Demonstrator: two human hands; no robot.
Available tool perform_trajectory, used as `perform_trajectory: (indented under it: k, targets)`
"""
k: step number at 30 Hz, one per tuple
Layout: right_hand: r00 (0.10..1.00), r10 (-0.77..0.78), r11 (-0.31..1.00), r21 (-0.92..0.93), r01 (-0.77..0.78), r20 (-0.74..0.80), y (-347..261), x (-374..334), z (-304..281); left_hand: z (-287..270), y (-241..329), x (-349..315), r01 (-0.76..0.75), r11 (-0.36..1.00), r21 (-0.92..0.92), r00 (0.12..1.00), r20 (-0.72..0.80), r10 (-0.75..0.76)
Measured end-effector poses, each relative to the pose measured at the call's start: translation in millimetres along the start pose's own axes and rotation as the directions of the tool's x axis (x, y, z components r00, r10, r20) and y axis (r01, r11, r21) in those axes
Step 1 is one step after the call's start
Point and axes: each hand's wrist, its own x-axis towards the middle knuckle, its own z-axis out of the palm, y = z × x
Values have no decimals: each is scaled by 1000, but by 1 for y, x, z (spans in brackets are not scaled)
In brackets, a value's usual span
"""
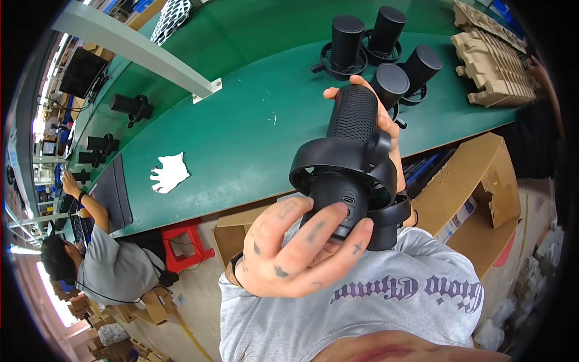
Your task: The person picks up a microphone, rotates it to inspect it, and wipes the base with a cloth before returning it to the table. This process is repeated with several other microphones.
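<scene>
A black microphone with a mesh grille is held up, tilted, in front of my chest. A shock-mount ring surrounds its middle, and a small port shows on its smooth lower body. My left hand curls around the bottom end, fingertips pressing beside the port. From behind, my right hand grips the grille side; most of its palm and some fingers are hidden by the microphone. Just beyond it, several similar black microphones, one of them a nearer microphone, stand on the green table.
A white glove lies on the table. Stacked cardboard pulp trays are at the far right. Below the table edge is an open carton. A metal post rises at left, where a co-worker sits near a red stool.
</scene>
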Motion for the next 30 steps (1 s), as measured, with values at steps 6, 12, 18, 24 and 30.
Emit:
perform_trajectory:
  k: [6,12,18,24,30]
  targets:
    - [999,3,1000,27,-5,54,-2,-1,-4,10,7,-2,-2,997,81,998,-67,7]
    - [1000,30,1000,-8,-30,3,0,-4,2,5,13,4,-110,990,89,993,61,105]
    - [992,60,987,140,-75,109,3,-1,-5,7,7,7,-251,963,97,967,70,245]
    - [985,110,975,176,-133,136,12,0,-8,-10,-7,19,-693,721,-17,659,391,643]
    - [966,162,961,190,-200,201,10,-4,-16,-19,-10,56,-919,380,-107,283,491,824]
